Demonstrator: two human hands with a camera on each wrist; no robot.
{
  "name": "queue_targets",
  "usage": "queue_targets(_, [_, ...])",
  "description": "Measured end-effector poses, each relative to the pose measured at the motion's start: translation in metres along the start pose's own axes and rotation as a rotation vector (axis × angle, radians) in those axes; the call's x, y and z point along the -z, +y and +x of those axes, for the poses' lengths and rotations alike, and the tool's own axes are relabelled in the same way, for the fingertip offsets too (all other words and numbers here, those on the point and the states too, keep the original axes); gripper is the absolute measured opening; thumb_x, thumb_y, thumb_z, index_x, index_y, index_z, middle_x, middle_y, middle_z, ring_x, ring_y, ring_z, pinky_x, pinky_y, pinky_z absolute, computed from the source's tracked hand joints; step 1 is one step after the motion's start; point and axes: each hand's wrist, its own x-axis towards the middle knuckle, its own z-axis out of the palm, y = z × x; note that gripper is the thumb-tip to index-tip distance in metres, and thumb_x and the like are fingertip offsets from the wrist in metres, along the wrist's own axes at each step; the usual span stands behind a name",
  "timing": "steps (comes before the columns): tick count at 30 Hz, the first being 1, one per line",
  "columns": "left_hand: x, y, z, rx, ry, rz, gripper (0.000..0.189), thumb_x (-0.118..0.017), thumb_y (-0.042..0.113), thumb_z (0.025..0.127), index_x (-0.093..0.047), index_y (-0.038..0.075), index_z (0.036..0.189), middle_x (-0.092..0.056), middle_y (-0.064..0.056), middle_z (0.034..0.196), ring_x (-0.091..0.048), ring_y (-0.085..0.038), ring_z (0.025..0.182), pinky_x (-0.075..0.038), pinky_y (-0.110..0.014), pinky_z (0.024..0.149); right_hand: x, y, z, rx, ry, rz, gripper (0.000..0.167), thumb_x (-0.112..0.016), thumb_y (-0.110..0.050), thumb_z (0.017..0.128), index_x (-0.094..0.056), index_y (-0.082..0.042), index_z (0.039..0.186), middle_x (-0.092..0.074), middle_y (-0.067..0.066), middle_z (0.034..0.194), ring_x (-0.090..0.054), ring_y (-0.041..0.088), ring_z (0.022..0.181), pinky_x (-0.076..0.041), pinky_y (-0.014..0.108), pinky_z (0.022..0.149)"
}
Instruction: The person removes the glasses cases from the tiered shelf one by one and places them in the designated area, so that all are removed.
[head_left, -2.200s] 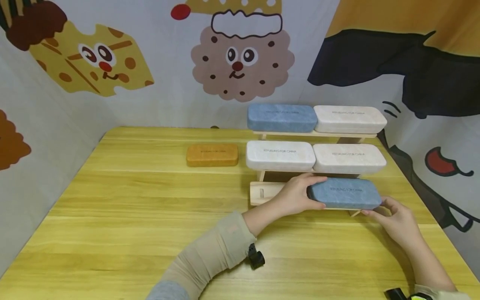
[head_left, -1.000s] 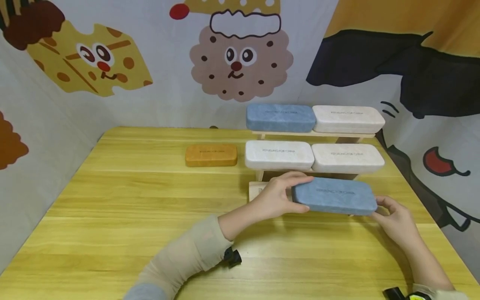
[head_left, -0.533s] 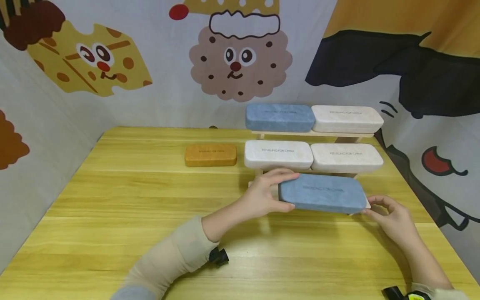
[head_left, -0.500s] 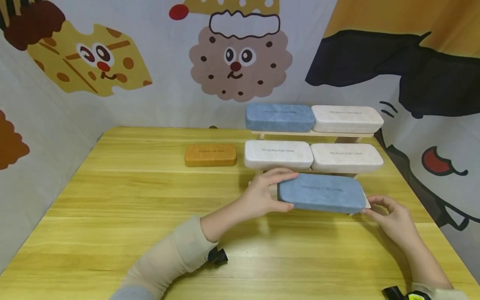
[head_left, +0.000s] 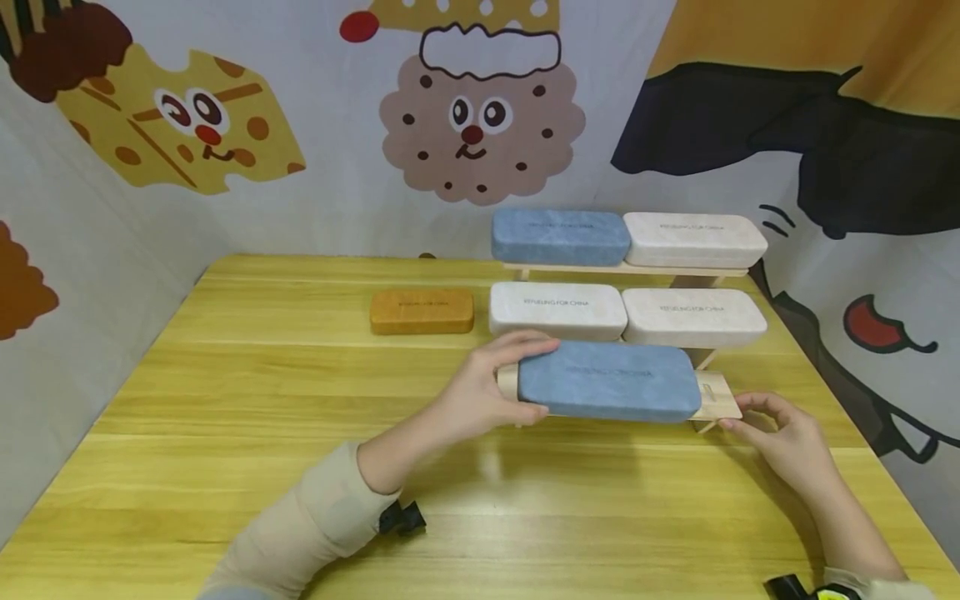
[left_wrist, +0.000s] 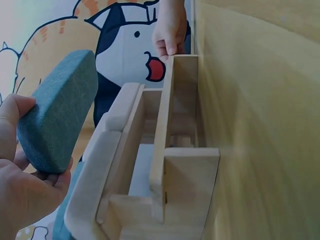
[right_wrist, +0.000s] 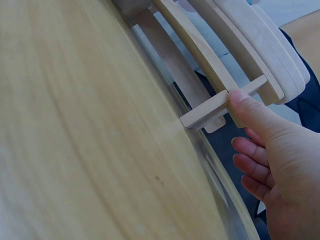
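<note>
My left hand [head_left: 483,385] grips a blue glasses case [head_left: 609,379] by its left end, thumb in front and fingers behind. In the left wrist view the blue case [left_wrist: 62,112] is lifted clear of a stepped wooden stand [left_wrist: 161,130]. From the head it hides most of the stand's lowest tier [head_left: 717,398]. My right hand [head_left: 787,437] pinches that tier's right front corner. In the right wrist view the thumb of the right hand [right_wrist: 290,165] presses on the wood, and the other fingers curl below.
On the middle tier sit a white case [head_left: 558,310] and a cream case [head_left: 694,317]. Another blue case [head_left: 561,237] and a cream-white case [head_left: 694,239] fill the top tier. A smaller orange case [head_left: 422,312] lies on the wooden table [head_left: 262,417], left of the stand.
My left hand has lifted the blue case off the lowest tier's right side and carried it left, baring that tier's right end. My right hand has stayed at the stand's corner.
</note>
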Motion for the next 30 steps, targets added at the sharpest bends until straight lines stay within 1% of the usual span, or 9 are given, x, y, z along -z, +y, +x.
queue_targets(4, [0.009,0.004,-0.006,0.007,-0.001,-0.003,0.072,-0.081,-0.002,0.066,-0.059,0.012,0.133,-0.051,0.005,0.134,-0.044,-0.016,0.124,-0.042,-0.043,0.098,0.001,0.001,0.000,-0.009,-0.005,-0.011,0.041,-0.079,-0.021,0.081,-0.062,0.002,0.109,-0.055,-0.025,0.096,-0.038,-0.016,0.098,-0.028,0.005,0.080])
queue_targets(7, [0.016,0.007,-0.010,0.000,0.005,-0.004,0.072,-0.080,-0.003,0.066,-0.058,0.013,0.133,-0.051,0.006,0.135,-0.041,-0.014,0.128,-0.034,-0.046,0.104,0.001,0.001,-0.001,-0.016,-0.007,-0.012,0.041,-0.079,-0.022,0.081,-0.062,0.002,0.110,-0.054,-0.025,0.096,-0.038,-0.017,0.099,-0.028,0.005,0.080])
queue_targets(12, [0.029,0.012,-0.017,-0.007,0.024,-0.027,0.071,-0.077,-0.004,0.067,-0.057,0.010,0.134,-0.050,0.003,0.136,-0.040,-0.017,0.130,-0.030,-0.047,0.107,0.000,0.000,-0.001,-0.028,-0.011,-0.011,0.042,-0.078,-0.024,0.082,-0.062,0.001,0.111,-0.054,-0.025,0.097,-0.037,-0.017,0.099,-0.027,0.006,0.083])
queue_targets(17, [0.042,0.015,-0.026,-0.003,0.055,-0.020,0.071,-0.075,-0.006,0.067,-0.057,0.008,0.134,-0.050,0.001,0.137,-0.038,-0.018,0.131,-0.028,-0.045,0.109,0.000,0.000,-0.001,-0.028,-0.014,-0.021,0.042,-0.078,-0.027,0.082,-0.062,0.000,0.109,-0.055,-0.022,0.097,-0.037,-0.017,0.099,-0.028,0.004,0.080])
queue_targets(21, [0.053,0.017,-0.033,-0.002,0.089,-0.021,0.070,-0.074,-0.010,0.066,-0.057,0.004,0.133,-0.051,-0.002,0.136,-0.042,-0.020,0.128,-0.032,-0.042,0.107,0.000,-0.001,-0.001,-0.025,-0.016,-0.019,0.042,-0.078,-0.027,0.082,-0.062,0.000,0.109,-0.057,-0.019,0.097,-0.038,-0.016,0.099,-0.029,0.005,0.081])
queue_targets(25, [0.065,0.021,-0.039,-0.005,0.131,-0.044,0.068,-0.072,-0.013,0.065,-0.058,-0.001,0.130,-0.051,-0.007,0.134,-0.046,-0.023,0.123,-0.040,-0.037,0.100,0.001,-0.001,-0.001,-0.030,-0.017,-0.023,0.042,-0.078,-0.028,0.082,-0.062,0.000,0.110,-0.056,-0.021,0.098,-0.037,-0.017,0.099,-0.028,0.008,0.084])
queue_targets(29, [0.077,0.025,-0.045,-0.020,0.153,-0.056,0.067,-0.070,-0.017,0.065,-0.057,-0.005,0.129,-0.051,-0.011,0.134,-0.045,-0.025,0.122,-0.041,-0.032,0.097,0.000,-0.002,-0.001,-0.022,-0.011,-0.027,0.042,-0.078,-0.027,0.082,-0.062,0.000,0.109,-0.055,-0.022,0.097,-0.037,-0.017,0.099,-0.028,0.006,0.082])
queue_targets(30, [0.080,0.026,-0.046,-0.019,0.158,-0.058,0.067,-0.070,-0.017,0.065,-0.057,-0.005,0.129,-0.051,-0.011,0.134,-0.045,-0.026,0.122,-0.041,-0.031,0.097,0.000,-0.002,-0.001,-0.022,-0.010,-0.027,0.041,-0.078,-0.027,0.082,-0.062,0.000,0.109,-0.055,-0.022,0.098,-0.037,-0.017,0.099,-0.029,0.008,0.084])
